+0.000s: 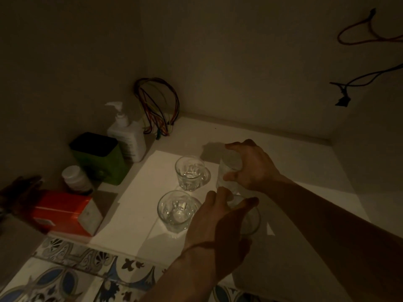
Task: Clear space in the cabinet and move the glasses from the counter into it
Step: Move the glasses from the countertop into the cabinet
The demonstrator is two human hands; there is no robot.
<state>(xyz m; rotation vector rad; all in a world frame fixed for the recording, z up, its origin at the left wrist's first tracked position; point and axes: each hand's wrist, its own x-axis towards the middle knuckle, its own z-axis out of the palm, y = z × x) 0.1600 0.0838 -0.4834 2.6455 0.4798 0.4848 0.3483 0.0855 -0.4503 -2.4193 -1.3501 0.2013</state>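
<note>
Shelf: pale cabinet shelf (pixel 250 136) fills the middle of the frame, dimly lit, with a white paper sheet (pixel 152 168) lying on it.
Tiles: patterned blue and white tiles (pixel 65 277) run along the lower left edge.
Right hand: right hand (pixel 250 168) at centre right, fingers curled around a glass (pixel 226 168) from above and the side, gripping it.
Left hand: left hand (pixel 218 225) at lower centre, wrapped around another glass (pixel 250 219), which it mostly hides.
Free glasses: one empty glass (pixel 190 172) stands on the paper just left of the right hand; a second empty glass (pixel 176 211) stands below it, just beside the left hand.
Left clutter: green tin (pixel 102 160), white pump bottle (pixel 128 134), small white-capped jar (pixel 75 177) and orange box (pixel 65 211) crowd the left side.
Wires: coloured wire bundle (pixel 157 103) loops in the back corner.
</note>
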